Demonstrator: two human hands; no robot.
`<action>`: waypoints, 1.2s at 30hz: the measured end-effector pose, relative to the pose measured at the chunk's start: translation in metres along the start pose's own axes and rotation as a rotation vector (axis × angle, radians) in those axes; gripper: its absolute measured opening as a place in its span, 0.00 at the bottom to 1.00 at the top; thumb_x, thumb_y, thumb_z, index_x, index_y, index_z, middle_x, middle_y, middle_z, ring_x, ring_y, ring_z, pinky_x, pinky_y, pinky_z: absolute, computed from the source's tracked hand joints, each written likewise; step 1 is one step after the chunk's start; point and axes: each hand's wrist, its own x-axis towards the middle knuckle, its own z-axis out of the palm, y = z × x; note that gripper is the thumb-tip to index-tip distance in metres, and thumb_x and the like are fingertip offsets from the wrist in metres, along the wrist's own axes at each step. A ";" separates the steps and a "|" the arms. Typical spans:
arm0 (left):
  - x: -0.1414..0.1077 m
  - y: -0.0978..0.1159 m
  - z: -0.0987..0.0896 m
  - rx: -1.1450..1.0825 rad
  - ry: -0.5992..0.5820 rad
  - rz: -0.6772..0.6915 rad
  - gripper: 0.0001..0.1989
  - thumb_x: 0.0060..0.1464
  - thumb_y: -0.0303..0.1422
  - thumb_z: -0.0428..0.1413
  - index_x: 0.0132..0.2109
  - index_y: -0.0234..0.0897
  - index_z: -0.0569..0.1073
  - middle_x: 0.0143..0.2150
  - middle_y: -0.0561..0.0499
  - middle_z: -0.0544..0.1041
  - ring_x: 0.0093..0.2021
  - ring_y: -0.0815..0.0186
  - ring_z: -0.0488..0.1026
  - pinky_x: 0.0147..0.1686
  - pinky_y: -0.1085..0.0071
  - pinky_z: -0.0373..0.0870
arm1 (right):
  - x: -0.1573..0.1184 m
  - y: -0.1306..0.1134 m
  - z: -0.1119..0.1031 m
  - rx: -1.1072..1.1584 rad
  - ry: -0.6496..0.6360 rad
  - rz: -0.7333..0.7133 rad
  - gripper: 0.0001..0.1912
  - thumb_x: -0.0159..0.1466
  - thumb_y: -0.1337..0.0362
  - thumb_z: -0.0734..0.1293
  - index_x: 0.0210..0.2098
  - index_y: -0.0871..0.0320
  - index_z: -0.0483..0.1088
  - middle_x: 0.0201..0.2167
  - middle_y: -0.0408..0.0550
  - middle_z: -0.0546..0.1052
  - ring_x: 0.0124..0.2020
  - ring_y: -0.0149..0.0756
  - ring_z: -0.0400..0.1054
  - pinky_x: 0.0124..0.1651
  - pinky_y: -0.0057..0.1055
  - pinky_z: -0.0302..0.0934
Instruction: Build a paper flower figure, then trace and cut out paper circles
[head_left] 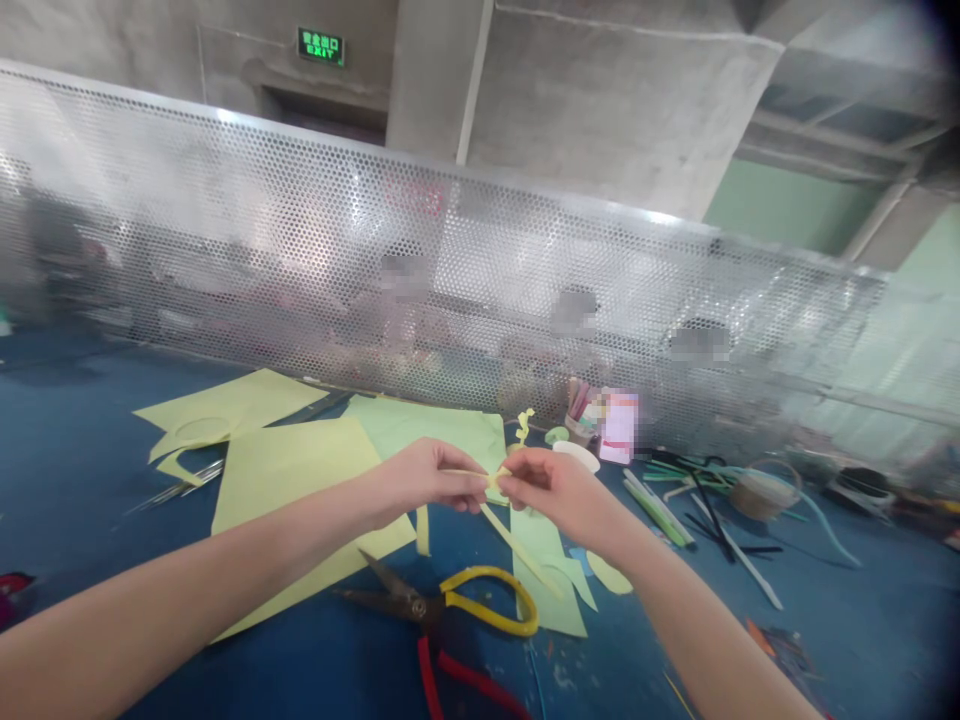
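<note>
Thumb and fingers of my left hand [442, 480] pinch a narrow yellow paper strip [517, 548], whose long tail hangs down to the right. My right hand [544, 482] pinches the same strip close by, where it looks folded or looped between the fingertips; the exact fold is hard to make out. Under my hands lie green paper [450, 425] and a large yellow sheet [292, 480]. Yellow-handled scissors [487, 600] rest open on the table below my hands. Red-handled pliers or cutters [457, 670] lie just in front of them, their heads overlapping.
A perforated metal screen [337, 230] stands along the back of the blue table [150, 660]. Tweezers [199, 480] lie at left. To the right are a phone [619, 425], a white oval piece [576, 457], green sticks [660, 510], a basket [763, 490] and paper offcuts [609, 573].
</note>
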 end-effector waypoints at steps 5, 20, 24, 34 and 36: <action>-0.002 0.003 0.001 0.017 0.029 0.001 0.11 0.46 0.36 0.60 0.34 0.31 0.76 0.29 0.47 0.78 0.29 0.69 0.73 0.33 0.73 0.69 | 0.000 0.000 0.000 0.033 -0.013 0.008 0.11 0.58 0.57 0.65 0.32 0.60 0.68 0.24 0.42 0.70 0.27 0.29 0.65 0.33 0.27 0.60; -0.002 0.004 0.001 0.071 0.022 -0.001 0.12 0.47 0.39 0.59 0.34 0.33 0.75 0.30 0.47 0.78 0.30 0.66 0.73 0.34 0.70 0.68 | -0.003 -0.005 -0.005 -0.005 -0.018 0.028 0.11 0.57 0.56 0.66 0.29 0.59 0.69 0.20 0.39 0.66 0.23 0.27 0.59 0.27 0.25 0.53; -0.005 0.008 0.002 0.193 0.042 0.034 0.15 0.43 0.40 0.62 0.37 0.36 0.75 0.37 0.48 0.78 0.39 0.63 0.73 0.40 0.69 0.67 | -0.003 -0.004 -0.004 0.009 -0.050 0.021 0.10 0.56 0.57 0.67 0.29 0.59 0.70 0.21 0.39 0.67 0.24 0.27 0.60 0.28 0.25 0.55; -0.005 0.004 0.005 0.102 0.134 0.094 0.15 0.43 0.39 0.62 0.38 0.36 0.74 0.36 0.49 0.77 0.38 0.63 0.73 0.41 0.68 0.65 | -0.002 -0.001 -0.005 0.322 -0.064 0.092 0.15 0.58 0.54 0.65 0.32 0.61 0.71 0.29 0.45 0.73 0.29 0.28 0.68 0.39 0.28 0.64; -0.005 0.004 0.004 0.087 0.140 0.088 0.15 0.43 0.39 0.62 0.38 0.36 0.74 0.36 0.48 0.77 0.38 0.63 0.73 0.41 0.68 0.65 | -0.002 -0.002 -0.006 0.303 -0.050 0.085 0.14 0.56 0.55 0.67 0.33 0.61 0.71 0.29 0.45 0.74 0.29 0.27 0.68 0.38 0.28 0.64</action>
